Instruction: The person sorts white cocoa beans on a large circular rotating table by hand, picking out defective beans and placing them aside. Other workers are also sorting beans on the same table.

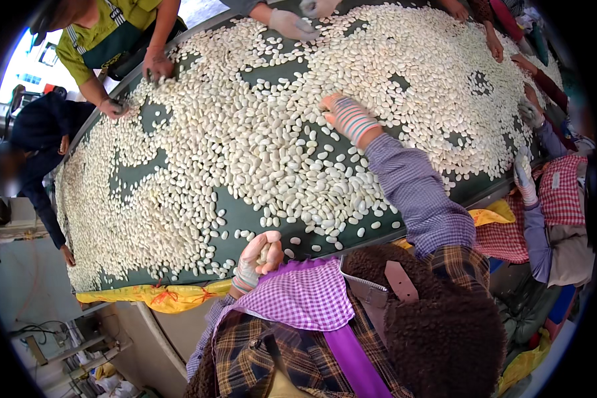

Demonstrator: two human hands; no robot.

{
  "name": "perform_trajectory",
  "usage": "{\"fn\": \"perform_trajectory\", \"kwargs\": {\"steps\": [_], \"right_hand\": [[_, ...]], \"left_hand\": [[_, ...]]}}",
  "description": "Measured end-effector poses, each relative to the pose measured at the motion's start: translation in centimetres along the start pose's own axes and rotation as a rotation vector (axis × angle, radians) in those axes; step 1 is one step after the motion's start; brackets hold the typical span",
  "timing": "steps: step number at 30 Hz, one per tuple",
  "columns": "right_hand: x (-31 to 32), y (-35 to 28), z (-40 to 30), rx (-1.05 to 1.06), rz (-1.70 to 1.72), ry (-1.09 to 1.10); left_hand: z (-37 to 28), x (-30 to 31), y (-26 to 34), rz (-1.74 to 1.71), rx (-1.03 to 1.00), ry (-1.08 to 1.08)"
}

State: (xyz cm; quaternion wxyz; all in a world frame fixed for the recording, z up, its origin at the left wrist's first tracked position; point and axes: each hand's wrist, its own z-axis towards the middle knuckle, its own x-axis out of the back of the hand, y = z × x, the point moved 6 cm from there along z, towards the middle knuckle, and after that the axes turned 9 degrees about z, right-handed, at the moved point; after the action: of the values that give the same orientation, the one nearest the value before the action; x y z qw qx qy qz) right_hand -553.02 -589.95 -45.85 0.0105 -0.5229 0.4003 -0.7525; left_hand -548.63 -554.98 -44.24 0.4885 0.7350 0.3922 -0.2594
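Note:
Large white beans (258, 129) lie spread in a loose layer over a long dark green table surface (239, 211). My left hand (261, 256), in a striped glove with bare fingertips, is curled around a few white beans at the near edge, just above my purple checked apron (303, 298). My right hand (348, 117), in a similar striped glove, reaches across to the middle of the table. Its fingers rest on the beans; whether any are between them is hidden.
A person in a yellow-green shirt (112, 35) works the beans at the far left. One in dark blue (45, 134) stands at the left end. Gloved hands (291, 24) reach in from the far side, several co-workers' hands (530, 112) from the right. Yellow sacking (164, 297) lines the near edge.

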Motion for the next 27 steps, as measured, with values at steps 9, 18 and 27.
{"fn": "perform_trajectory", "kwargs": {"steps": [9, 18, 27], "right_hand": [[-0.8, -0.2, -4.3, -0.503, -0.084, -0.483], [0.0, 2.6, -7.5, -0.206, 0.002, -0.169], [2.2, 5.2, -5.1, -0.503, 0.386, -0.297]], "left_hand": [[1.7, -1.9, -1.2, 0.063, -0.045, -0.046], [3.4, -3.2, -2.6, 0.09, -0.018, -0.054], [5.6, -5.6, -3.7, 0.232, -0.043, 0.011]]}}
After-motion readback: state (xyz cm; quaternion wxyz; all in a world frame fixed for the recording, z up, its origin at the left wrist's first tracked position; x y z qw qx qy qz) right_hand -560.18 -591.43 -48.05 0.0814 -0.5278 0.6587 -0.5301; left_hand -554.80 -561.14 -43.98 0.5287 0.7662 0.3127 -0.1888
